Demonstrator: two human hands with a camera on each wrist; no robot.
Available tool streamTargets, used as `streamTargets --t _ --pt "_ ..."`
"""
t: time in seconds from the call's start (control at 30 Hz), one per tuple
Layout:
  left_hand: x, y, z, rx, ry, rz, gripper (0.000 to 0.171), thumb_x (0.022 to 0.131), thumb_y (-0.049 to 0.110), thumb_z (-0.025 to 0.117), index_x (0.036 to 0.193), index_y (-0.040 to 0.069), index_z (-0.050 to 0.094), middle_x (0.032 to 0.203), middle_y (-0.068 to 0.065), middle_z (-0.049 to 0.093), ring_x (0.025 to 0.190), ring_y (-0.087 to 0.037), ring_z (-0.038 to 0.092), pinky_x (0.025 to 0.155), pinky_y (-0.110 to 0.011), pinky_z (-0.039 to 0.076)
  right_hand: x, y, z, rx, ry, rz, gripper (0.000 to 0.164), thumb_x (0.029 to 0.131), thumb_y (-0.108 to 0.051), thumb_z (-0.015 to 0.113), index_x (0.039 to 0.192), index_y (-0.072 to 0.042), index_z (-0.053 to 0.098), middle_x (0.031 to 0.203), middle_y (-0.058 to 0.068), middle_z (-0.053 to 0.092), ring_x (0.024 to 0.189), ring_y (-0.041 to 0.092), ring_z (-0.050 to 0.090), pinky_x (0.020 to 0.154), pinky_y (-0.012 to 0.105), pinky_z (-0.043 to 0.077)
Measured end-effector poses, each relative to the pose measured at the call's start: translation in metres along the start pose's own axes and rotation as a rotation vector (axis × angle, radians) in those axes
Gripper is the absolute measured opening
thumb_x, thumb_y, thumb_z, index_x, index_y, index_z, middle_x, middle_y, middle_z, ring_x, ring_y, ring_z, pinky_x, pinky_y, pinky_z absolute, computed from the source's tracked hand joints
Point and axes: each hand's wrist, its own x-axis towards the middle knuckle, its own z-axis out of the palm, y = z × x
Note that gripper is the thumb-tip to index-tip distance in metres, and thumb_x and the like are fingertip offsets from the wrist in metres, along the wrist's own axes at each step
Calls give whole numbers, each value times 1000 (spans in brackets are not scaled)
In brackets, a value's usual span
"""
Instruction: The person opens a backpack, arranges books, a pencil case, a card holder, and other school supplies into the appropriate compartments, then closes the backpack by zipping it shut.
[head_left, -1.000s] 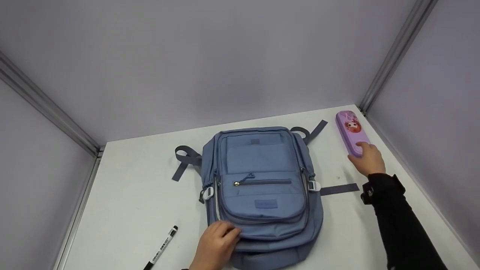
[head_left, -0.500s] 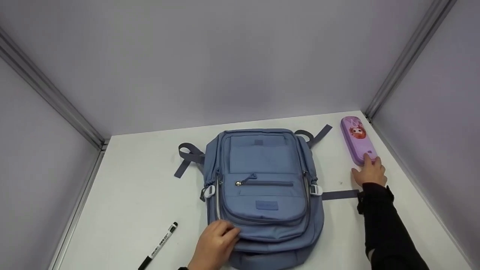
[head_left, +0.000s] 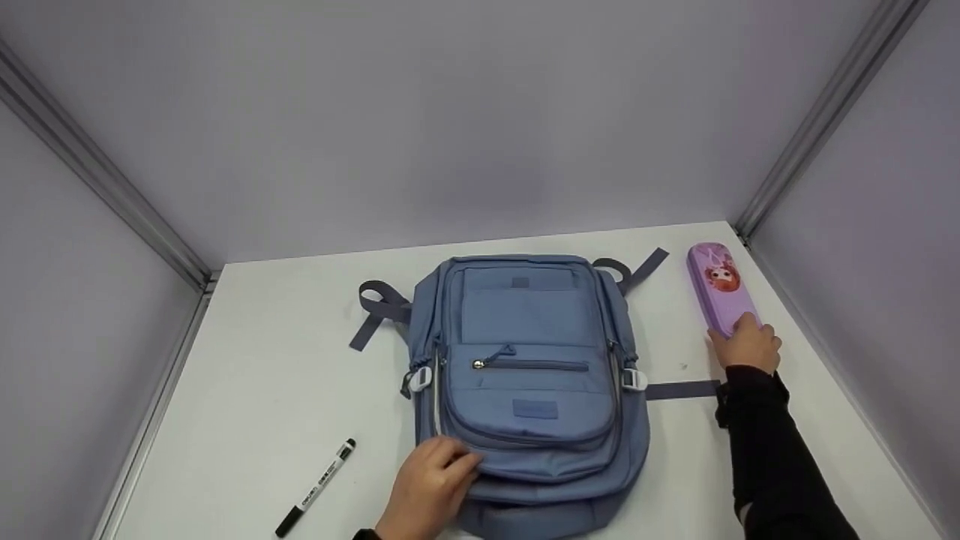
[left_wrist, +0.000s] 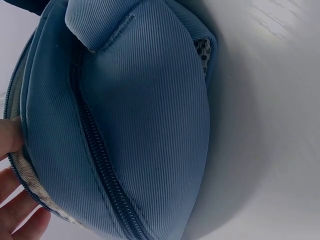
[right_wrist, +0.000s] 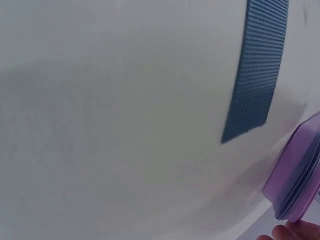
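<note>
A blue backpack [head_left: 525,375] lies on the white table with its zipped front facing up. My left hand [head_left: 431,480] pinches the backpack's lower left edge. In the left wrist view the thumb [left_wrist: 9,137] is on one side of an unzipped, pale-lined edge and the fingers are on the other. At the far right lies a purple pencil case [head_left: 721,289] with a red-haired cartoon figure on its lid. My right hand [head_left: 748,346] grips its near end, thumb on the left side. In the right wrist view only fingertips [right_wrist: 295,231] show, against the zipped case's end.
A black-and-white marker [head_left: 316,487] lies on the table [head_left: 262,375] left of the backpack. Dark straps [head_left: 682,390] stick out from the backpack on both sides. Grey walls [head_left: 480,135] enclose the back and both sides.
My right hand has shifted back to the pencil case's near end, and the case has slid slightly towards me. The left hand keeps its place on the backpack. The head view has shifted a little.
</note>
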Motion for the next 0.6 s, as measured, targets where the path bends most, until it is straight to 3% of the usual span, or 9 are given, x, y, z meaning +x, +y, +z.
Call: streamTargets --t 0.17,0.3,0.4,0.47,0.6 --pt "2 0 -1 10 -5 1 27 67 13 88 90 19 76 85 5 60 78 -10 57 76 -24 48 2 2 -3 21 -52 29 47 92 -22 62 116 13 44 114 42 46 104 55 48 89 64 43" --pt "7 0 -5 24 -38 -21 28 66 14 89 90 20 75 85 5 62 78 -10 59 76 -24 49 0 5 -6 96 -122 112 68 90 -25 63 135 14 31 129 43 34 111 55 46 98 64 43" --pt "16 0 -9 41 -20 -23 29 65 15 90 89 19 75 84 6 63 76 -9 60 72 -24 49 0 5 -11 145 -158 192 84 90 -32 63 144 15 21 138 42 27 117 52 43 106 62 41" --pt "26 -1 -11 58 5 -17 28 65 15 91 88 19 75 83 6 64 74 -8 60 69 -23 49 0 3 -15 169 -162 222 87 90 -37 62 146 17 22 139 42 28 116 48 42 106 58 42" --pt "52 -7 -17 91 51 -1 25 65 13 90 85 17 75 79 5 65 69 -9 62 63 -22 50 -1 -5 -25 245 -138 232 84 90 -44 58 138 22 38 137 41 41 109 40 46 92 45 46"
